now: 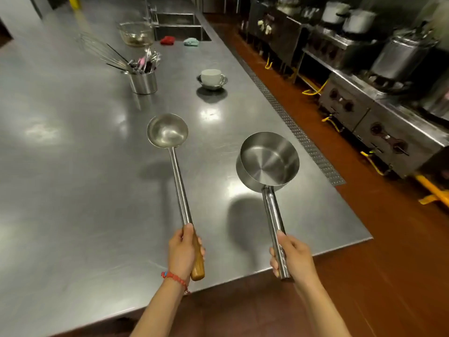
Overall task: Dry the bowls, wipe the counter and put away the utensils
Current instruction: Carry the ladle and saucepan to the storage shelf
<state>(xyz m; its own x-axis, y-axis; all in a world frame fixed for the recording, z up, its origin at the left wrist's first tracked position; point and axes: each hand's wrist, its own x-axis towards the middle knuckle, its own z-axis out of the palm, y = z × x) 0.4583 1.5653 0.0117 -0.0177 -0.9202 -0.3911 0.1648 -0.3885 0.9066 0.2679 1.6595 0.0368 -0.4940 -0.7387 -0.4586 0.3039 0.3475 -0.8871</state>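
Overhead light glares off the steel counter (73, 166); edges bend, stoves (379, 122) perhaps motion-blurred.

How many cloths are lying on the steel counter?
2. The red cloth and the light green cloth lie side by side at the counter's far end, just before the sink. More may be hidden inside the sink.

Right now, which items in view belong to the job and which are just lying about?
Job:
- ladle, held by left hand
- scoop pan, held by right hand
- utensil pot
- steel bowl holding a white cup
- glass bowl
- red cloth, teal cloth
- counter

Lying about:
- stoves
- stockpots
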